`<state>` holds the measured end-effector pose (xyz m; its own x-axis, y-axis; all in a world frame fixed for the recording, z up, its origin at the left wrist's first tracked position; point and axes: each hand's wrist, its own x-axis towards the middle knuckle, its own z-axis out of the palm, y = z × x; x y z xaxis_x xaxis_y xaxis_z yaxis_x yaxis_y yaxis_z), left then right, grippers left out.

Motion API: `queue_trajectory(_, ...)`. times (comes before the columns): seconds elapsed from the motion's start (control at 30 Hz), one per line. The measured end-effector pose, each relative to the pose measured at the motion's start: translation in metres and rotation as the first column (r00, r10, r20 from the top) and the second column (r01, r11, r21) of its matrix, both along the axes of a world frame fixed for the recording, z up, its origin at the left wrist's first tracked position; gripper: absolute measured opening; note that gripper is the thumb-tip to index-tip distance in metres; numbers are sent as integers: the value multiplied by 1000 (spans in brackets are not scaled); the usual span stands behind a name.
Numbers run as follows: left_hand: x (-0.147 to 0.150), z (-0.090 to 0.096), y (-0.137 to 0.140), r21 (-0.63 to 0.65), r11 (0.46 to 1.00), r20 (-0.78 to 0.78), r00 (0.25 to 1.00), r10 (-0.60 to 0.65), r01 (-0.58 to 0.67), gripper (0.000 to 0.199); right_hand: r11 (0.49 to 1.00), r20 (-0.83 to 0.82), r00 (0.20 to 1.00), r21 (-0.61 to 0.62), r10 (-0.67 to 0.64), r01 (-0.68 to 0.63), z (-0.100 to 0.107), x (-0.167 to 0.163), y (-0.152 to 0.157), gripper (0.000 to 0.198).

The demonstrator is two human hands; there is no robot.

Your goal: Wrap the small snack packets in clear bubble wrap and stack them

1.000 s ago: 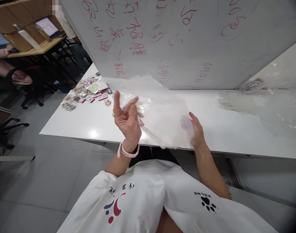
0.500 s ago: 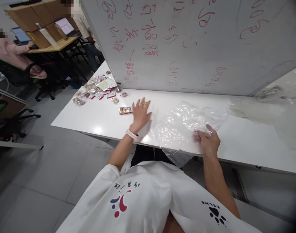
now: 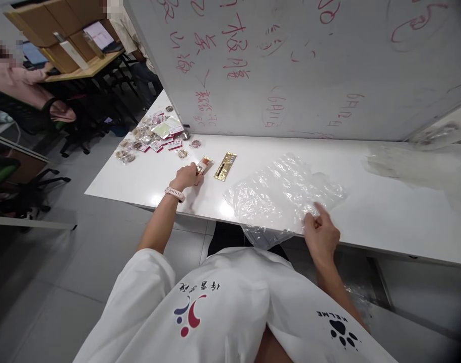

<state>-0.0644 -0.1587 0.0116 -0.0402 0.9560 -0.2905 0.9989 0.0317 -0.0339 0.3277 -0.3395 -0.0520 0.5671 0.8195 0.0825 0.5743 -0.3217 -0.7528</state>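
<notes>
My left hand (image 3: 185, 177) is closed round the near end of a small red-and-gold foil packet (image 3: 204, 164) on the white tabletop. Just to its right lies a second gold foil packet (image 3: 225, 166), flat and untouched. A large crinkled clear plastic bag (image 3: 270, 194) spreads over the table in front of me, its near part hanging past the edge. At the right side of that bag, my right hand (image 3: 323, 232) has curled fingers gripping the film, with the index finger pointing forward.
Several small wrapped packets and red-edged cards (image 3: 154, 133) are heaped at the table's left end. A whiteboard (image 3: 290, 70) with red writing stands along the back. More clear plastic (image 3: 407, 164) lies at the right. Two people are near a desk (image 3: 90, 70) at the far left.
My left hand has moved left, off the gold packet, and closed on the red-and-gold one, which now points away from me. My right hand has shifted slightly nearer me, its fingers more curled.
</notes>
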Motion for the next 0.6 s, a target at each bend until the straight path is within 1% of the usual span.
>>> queue_trajectory(0.03, 1, 2, 0, 16, 1000, 24, 999, 22, -22, 35, 999, -64, 997, -12, 48, -49, -2, -3, -1, 51)
queue_trajectory(0.07, 2, 6, 1, 59, 997, 80, 996, 46, -50, 31, 996, -150, 985, -18, 85, -89, -5, -6, -1, 47)
queue_trajectory(0.13, 6, 15, 3, 205, 972, 255, 965, 62, -116, 25, 990, -346, 930, -14, 128, -142, -10, -13, 1, 49)
queue_trajectory(0.2, 15, 25, 4, 359, 919, 411, 912, 1, -163, 25, 985, -489, 859, 2, 150, -172, -13, -21, 5, 54)
queue_trajectory(0.23, 22, 29, 4, 413, 894, 453, 891, -36, -174, 27, 984, -531, 833, 11, 158, -179, -14, -25, 6, 56)
queue_trajectory(0.27, 30, 31, 5, 432, 885, 460, 887, -51, -174, 29, 982, -556, 815, 20, 165, -185, -14, -29, 7, 57)
queue_trajectory(0.3, 40, 31, 6, 416, 895, 434, 900, -40, -161, 31, 981, -568, 805, 27, 172, -191, -14, -32, 8, 57)
queue_trajectory(0.33, 51, 28, 7, 376, 916, 391, 920, -20, -140, 34, 980, -574, 799, 33, 179, -196, -13, -34, 8, 57)
queue_trajectory(0.4, 75, 17, 9, 241, 969, 261, 965, -9, -56, 41, 978, -580, 792, 40, 191, -207, -11, -37, 7, 56)
queue_trajectory(0.43, 86, 11, 11, 177, 984, 194, 980, -33, -1, 45, 976, -584, 787, 40, 198, -215, -9, -37, 6, 56)
queue_trajectory(0.47, 96, 4, 13, 135, 989, 145, 987, -74, 54, 47, 974, -589, 782, 40, 204, -223, -8, -37, 5, 56)
queue_trajectory(0.5, 104, -2, 15, 121, 988, 117, 987, -113, 99, 48, 972, -594, 777, 40, 210, -232, -7, -36, 3, 56)
queue_trajectory(0.53, 111, -6, 19, 119, 985, 96, 986, -139, 127, 48, 969, -599, 771, 39, 217, -242, -6, -36, 2, 56)
queue_trajectory(0.6, 118, -11, 27, 116, 983, 69, 986, -150, 141, 47, 963, -602, 763, 36, 235, -268, -5, -35, -1, 57)
